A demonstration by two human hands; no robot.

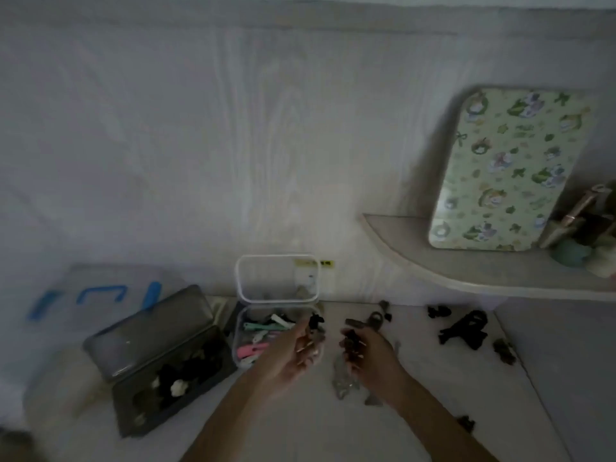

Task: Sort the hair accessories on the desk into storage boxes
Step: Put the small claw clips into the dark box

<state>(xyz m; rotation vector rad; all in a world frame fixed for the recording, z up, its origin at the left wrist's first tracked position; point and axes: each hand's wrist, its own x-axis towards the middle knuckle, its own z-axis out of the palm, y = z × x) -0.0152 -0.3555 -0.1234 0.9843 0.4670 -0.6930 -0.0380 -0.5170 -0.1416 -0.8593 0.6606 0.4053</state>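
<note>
My left hand (296,348) pinches a small black clip (316,320) at the right rim of a clear storage box (240,331) that holds pink, mint and white clips, its lid (276,278) standing open. My right hand (365,350) holds a dark hair clip (350,341) over the white desk. A dark box (173,375) with its lid up, at the left, holds black and white hair ties. Loose clips lie on the desk: a large black claw clip (465,330), a small black one (438,311), a grey one (376,318) and clear ones (343,378).
A curved shelf (466,271) juts out at the right and carries a floral green tin (506,168) and small items. A clear bin with blue handles (100,295) stands at the back left. The wall is close behind the boxes. The picture is dim and blurred.
</note>
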